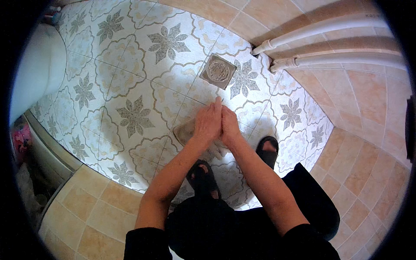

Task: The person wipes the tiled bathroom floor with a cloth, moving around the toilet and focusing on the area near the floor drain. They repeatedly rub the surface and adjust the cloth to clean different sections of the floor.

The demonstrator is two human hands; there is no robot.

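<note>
My left hand [209,122] and my right hand [229,123] are pressed together in front of me, above the patterned tile floor. The fingers of my left hand reach a little farther forward, and a small dark tip shows beside them; I cannot tell what it is. Whether anything lies between the palms is hidden. Just beyond my fingertips a square metal floor drain cover [218,71] is set in the floor. Partly under my hands lies a flat, brownish thing [184,131] with rounded corners, too covered to name.
My feet in black slippers [268,152] stand close below my hands. Two white pipes [344,60] run along the tiled wall at upper right. A white rounded fixture [40,68] stands at left, above a doorway-like edge [53,146] with a pink item [22,138] beyond.
</note>
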